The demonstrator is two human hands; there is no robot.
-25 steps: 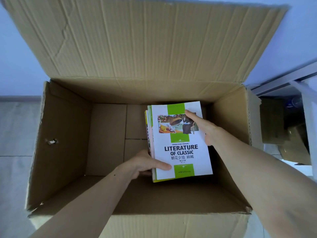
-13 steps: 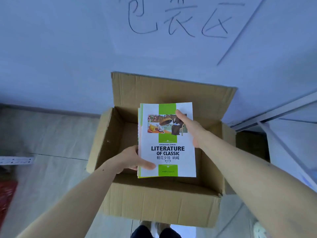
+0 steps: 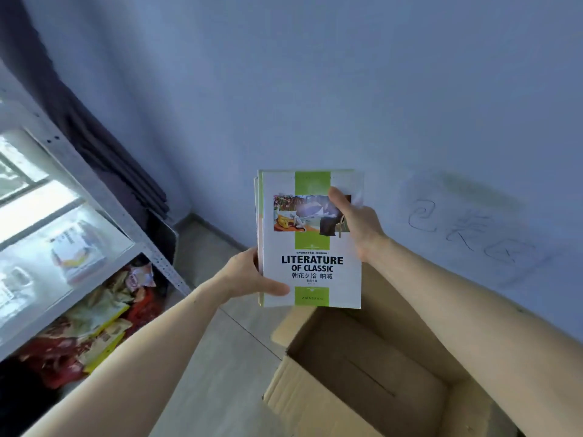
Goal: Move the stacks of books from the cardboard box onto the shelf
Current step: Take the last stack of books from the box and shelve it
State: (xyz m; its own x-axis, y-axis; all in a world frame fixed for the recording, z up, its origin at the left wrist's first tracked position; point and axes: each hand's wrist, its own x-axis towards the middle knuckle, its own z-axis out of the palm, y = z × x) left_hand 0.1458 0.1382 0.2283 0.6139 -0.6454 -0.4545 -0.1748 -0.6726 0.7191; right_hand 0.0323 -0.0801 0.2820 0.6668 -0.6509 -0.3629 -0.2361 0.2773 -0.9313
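Note:
A small stack of books (image 3: 310, 266) with a white and green cover reading "LITERATURE OF CLASSIC" is held in the air between both hands. My left hand (image 3: 249, 275) grips its lower left edge with the thumb on the cover. My right hand (image 3: 356, 222) holds the upper right edge. The open cardboard box (image 3: 362, 367) sits on the floor below and to the right, and the part of its inside that shows holds nothing. The white metal shelf (image 3: 63, 216) stands at the left, with books lying on its board.
Colourful snack packets (image 3: 94, 320) lie on the floor under the shelf. A dark curtain (image 3: 104, 146) hangs in the corner behind it. A pale wall with handwritten characters (image 3: 467, 234) runs behind the box. Tiled floor (image 3: 220, 357) lies between shelf and box.
The stack has come up out of the box, held by both hands the whole time. The view has swung left, bringing the shelf into sight and pushing the box to the lower right.

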